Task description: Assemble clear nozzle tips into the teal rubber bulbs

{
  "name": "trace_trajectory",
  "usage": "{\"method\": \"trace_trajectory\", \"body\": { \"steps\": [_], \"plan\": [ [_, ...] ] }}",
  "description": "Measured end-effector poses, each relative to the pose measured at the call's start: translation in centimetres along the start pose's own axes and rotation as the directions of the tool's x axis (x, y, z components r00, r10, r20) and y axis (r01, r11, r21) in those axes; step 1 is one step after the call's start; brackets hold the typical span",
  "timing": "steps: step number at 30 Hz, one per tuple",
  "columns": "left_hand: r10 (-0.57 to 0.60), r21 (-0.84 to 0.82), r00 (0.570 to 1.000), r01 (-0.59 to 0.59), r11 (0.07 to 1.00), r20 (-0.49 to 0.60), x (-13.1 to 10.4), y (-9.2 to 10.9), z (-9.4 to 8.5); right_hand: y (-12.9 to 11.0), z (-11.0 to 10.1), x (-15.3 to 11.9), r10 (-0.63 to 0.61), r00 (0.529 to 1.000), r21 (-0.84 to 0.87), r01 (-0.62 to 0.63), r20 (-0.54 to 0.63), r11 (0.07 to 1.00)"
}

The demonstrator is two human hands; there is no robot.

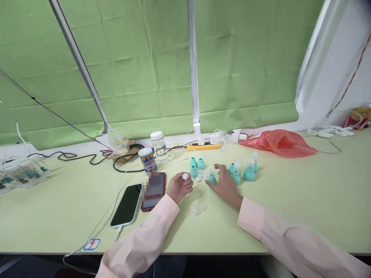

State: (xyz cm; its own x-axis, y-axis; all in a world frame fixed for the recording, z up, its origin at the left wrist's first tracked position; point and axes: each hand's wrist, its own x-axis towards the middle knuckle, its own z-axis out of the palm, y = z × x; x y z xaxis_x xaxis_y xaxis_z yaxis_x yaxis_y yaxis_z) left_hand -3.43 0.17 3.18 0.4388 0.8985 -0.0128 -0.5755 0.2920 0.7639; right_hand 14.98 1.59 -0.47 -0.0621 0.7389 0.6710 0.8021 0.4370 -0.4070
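Note:
My left hand (178, 187) is closed, with a small white round piece (185, 176) held at its fingertips. My right hand (228, 186) has thumb and fingers apart beside a teal rubber bulb with a clear tip (211, 178); whether the thumb touches it I cannot tell. Just right of that hand stand several more teal bulbs (249, 174), topped with clear pieces. Between and beyond the hands are 3 bare teal bulbs (194, 171) with open necks. Small white pieces (198, 178) lie by them. A clear plastic piece (198, 209) rests nearer to me.
Two phones, one black-screened (126, 205) and one in a red case (153, 192), lie left of my hands. Behind them stand a printed can (147, 160) and a clear jar (159, 146). A yellow power strip (203, 146) and a red plastic bag (279, 143) are at the back.

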Motion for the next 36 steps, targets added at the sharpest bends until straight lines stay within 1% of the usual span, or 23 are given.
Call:
{"method": "trace_trajectory", "body": {
  "steps": [2,3,4,5,6,8,10,12,16,21,30,33,36],
  "plan": [
    [-0.038,-0.003,0.996,0.038,0.999,0.075,-0.2,-0.2,0.3,0.1,0.3,-0.1,0.011,0.991,-0.034,-0.006,0.137,0.999],
    [-0.046,-0.002,0.994,0.046,0.999,0.096,-0.2,-0.2,0.4,0.1,0.3,-0.1,-0.004,0.982,-0.03,0.01,0.188,0.999],
    [-0.047,0.002,0.993,0.047,0.999,0.105,-0.2,-0.2,0.4,0.0,0.2,-0.2,-0.042,0.976,-0.01,0.046,0.213,0.999],
    [-0.045,0.009,0.993,0.045,0.999,0.107,-0.3,-0.2,0.4,-0.2,0.1,-0.2,-0.099,0.973,0.022,0.097,0.206,0.995],
    [-0.043,0.017,0.994,0.042,0.999,0.102,-0.2,-0.2,0.4,-0.4,-0.1,-0.2,-0.164,0.971,0.058,0.156,0.172,0.986],
    [-0.046,0.04,0.995,0.042,0.998,0.084,-0.2,-0.2,0.3,-1.0,-0.6,-0.4,-0.272,0.96,0.109,0.264,0.065,0.958],
    [-0.053,0.061,0.997,0.049,0.997,0.065,-0.1,-0.2,0.3,-1.5,-1.2,-0.6,-0.326,0.945,0.135,0.326,-0.021,0.936],
    [-0.058,0.078,0.997,0.055,0.995,0.045,0.1,-0.4,0.2,-1.8,-1.6,-0.9,-0.355,0.933,0.156,0.359,-0.051,0.92],
    [-0.07,0.113,0.998,0.069,0.991,0.002,0.2,-0.5,0.4,-2.2,-1.9,-1.2,-0.376,0.926,0.206,0.374,-0.03,0.904],
    [-0.052,0.116,0.999,0.052,0.992,0.0,0.2,-0.6,0.5,-2.3,-1.7,-1.0,-0.342,0.939,0.29,0.321,0.024,0.902],
    [-0.055,0.12,0.998,0.052,0.991,0.021,0.6,-0.7,0.1,-2.0,-1.4,-1.2,-0.383,0.923,0.25,0.364,0.028,0.897],
    [-0.057,0.136,0.998,0.053,0.989,0.021,0.5,-0.8,0.0,-2.1,-1.5,-1.2,-0.372,0.928,0.294,0.355,0.003,0.887],
    [-0.053,0.153,0.998,0.048,0.987,0.025,0.5,-0.9,0.0,-2.2,-1.6,-1.2,-0.37,0.927,0.359,0.367,-0.063,0.858]
  ]
}}
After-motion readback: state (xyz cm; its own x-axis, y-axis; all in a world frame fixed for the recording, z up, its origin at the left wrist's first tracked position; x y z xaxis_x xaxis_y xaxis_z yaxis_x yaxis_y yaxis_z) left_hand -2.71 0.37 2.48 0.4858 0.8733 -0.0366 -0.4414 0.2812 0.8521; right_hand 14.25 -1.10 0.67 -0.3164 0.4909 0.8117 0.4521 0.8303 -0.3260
